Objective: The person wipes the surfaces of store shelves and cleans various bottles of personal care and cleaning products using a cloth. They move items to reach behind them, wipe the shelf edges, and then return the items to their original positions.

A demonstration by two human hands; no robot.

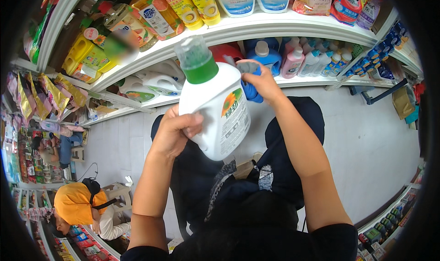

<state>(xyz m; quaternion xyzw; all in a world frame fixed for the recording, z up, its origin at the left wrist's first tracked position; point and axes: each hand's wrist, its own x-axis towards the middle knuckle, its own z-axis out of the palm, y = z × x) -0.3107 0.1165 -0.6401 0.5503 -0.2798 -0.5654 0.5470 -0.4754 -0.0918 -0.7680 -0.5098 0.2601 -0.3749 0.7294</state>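
Note:
A white plastic detergent bottle (215,106) with a green collar and a clear cap tilts in front of me, above my knees. My left hand (180,127) grips it by the handle side, thumb wrapped over the front. Behind the bottle's upper right edge, my right hand (263,80) pinches a blue and grey cloth (252,89). Part of the cloth is hidden by the bottle, so I cannot tell whether it touches the bottle's back. The bottle's side bears a sunflower print and writing.
Ahead, an upper shelf (237,29) carries yellow bottles (182,7), white bottles and bags. White jugs (137,87) lie on the lower shelf, with a blue jug (268,58) and pink bottles (292,62) further right. A person in orange (77,201) sits on a stool at left; another person (51,152) is beyond.

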